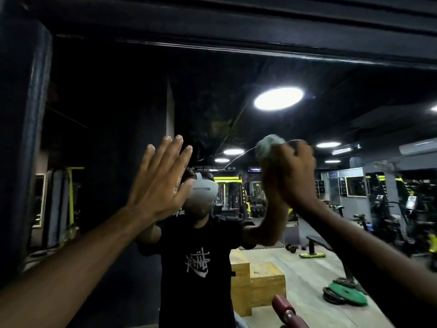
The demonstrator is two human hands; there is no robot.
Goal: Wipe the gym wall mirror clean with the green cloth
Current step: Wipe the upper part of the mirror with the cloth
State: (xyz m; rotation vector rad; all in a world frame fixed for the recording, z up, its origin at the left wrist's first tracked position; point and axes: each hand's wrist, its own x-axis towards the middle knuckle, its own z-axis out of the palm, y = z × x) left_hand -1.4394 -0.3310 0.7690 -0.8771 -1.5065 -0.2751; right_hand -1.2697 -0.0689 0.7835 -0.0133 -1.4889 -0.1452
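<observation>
The gym wall mirror (236,74) fills the view ahead and reflects the gym and a person in a black T-shirt. My left hand (158,183) is raised with flat, spread fingers laid against the glass and holds nothing. My right hand (295,176) is up at the same height to the right, closed on a bunched green cloth (268,147). The cloth sticks out of the fist to the upper left and is pressed to the mirror. Motion blur softens the right hand and cloth.
A dark padded column (21,138) borders the mirror on the left and a dark beam (260,29) runs along its top. A maroon rounded object (287,312) sits low in front of me. The mirror reflects wooden boxes, weight plates, benches and ceiling lights.
</observation>
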